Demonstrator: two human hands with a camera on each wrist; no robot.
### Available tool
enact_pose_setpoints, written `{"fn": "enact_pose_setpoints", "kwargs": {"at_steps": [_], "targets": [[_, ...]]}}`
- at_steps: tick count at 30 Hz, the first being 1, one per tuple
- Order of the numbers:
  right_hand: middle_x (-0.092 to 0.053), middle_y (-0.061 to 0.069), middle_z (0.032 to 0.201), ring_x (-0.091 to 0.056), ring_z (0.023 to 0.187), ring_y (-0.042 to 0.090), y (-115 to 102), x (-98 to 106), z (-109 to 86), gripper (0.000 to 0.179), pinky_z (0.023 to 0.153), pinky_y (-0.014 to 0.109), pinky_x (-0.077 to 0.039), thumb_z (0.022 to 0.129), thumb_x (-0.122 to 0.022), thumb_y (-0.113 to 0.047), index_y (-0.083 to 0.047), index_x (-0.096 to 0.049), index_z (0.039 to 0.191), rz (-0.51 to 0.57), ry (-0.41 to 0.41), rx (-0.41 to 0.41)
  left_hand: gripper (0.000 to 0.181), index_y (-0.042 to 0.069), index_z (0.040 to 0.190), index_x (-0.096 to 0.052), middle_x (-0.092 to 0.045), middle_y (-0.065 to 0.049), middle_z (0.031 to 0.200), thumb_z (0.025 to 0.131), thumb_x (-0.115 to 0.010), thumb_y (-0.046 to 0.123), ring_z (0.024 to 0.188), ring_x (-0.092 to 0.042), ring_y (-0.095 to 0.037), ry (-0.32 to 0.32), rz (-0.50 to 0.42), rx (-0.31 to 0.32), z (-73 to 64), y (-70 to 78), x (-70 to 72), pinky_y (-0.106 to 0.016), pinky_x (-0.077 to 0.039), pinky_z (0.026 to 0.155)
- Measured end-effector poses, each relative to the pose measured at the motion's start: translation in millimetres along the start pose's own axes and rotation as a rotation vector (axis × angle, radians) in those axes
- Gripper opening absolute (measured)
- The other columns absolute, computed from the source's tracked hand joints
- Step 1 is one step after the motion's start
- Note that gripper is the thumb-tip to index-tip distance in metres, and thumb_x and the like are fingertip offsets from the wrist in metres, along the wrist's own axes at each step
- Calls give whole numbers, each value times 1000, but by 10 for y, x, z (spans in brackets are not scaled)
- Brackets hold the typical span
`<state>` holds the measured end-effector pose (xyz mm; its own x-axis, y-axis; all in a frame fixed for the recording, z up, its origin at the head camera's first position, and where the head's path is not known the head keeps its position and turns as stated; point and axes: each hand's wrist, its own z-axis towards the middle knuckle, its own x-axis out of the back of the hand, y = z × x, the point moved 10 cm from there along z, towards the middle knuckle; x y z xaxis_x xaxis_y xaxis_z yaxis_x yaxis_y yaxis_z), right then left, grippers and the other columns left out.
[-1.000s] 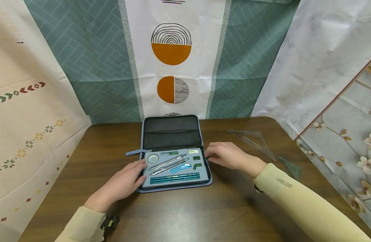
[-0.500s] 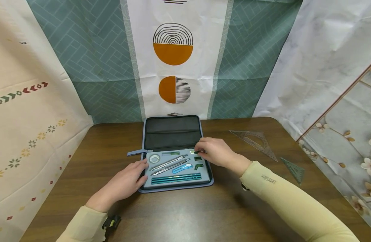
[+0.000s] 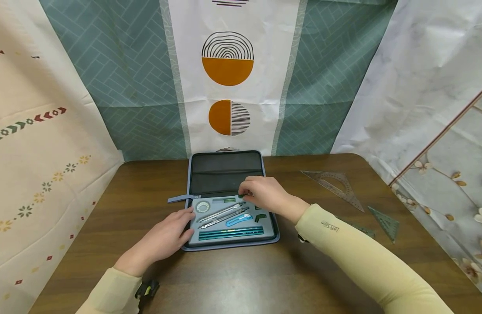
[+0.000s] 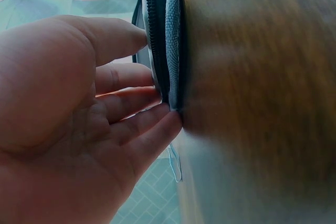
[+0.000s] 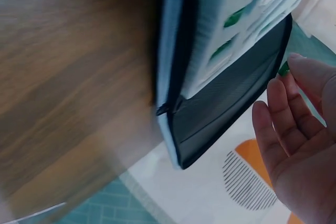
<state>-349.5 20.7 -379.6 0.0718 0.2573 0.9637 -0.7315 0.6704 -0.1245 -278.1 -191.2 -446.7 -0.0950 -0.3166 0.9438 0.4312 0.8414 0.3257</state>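
An unzipped zip case lies open on the table, its lid laid back. Its grey tray holds teal pencils, a blue utility knife, two metal compass-like tools, a round white disc and small green pieces. My left hand rests on the case's left edge, fingertips against the zipper side. Above the tray's back part, my right hand pinches a small green piece between thumb and fingertips; its kind is mostly hidden.
Right of the case lie a clear set square and a smaller green set square. Another green flat piece shows partly behind the right sleeve. A strap sticks out left of the case. Hanging cloths surround the table.
My right hand has moved left, from beside the case's right edge to above the tray's back part, with the small green piece in its fingers. My left hand stays on the case edge.
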Motion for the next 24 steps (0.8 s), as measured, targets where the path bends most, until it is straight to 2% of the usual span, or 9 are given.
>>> {"fn": "enact_pose_setpoints", "kwargs": {"at_steps": [5,14,24], "targets": [[-76,-2,109,-73,94,14,-86,-22,138,12,84,34,-62,100,-85,-14,-16,-83,112,19,-1,4,49,-4,150,-62,-50,-25,165,109,-71,21,151,-50,-45,8,1,-4,-9,11,16,-62,-44,119],[-76,-4,111,-72,97,13,-213,-232,370,9,90,34,-61,104,-81,-17,-19,-82,113,31,-75,-10,49,-3,151,-62,-50,-24,166,110,-71,23,151,-50,-44,-10,-2,6,-9,9,2,-62,-44,120],[-74,-5,102,-66,88,12,-307,-424,563,1,82,33,-60,105,-80,-18,-17,-81,105,13,-113,-32,49,-4,151,-61,-49,-24,166,110,-70,21,151,-50,-44,-3,-6,0,-14,-6,16,-62,-44,120]]}}
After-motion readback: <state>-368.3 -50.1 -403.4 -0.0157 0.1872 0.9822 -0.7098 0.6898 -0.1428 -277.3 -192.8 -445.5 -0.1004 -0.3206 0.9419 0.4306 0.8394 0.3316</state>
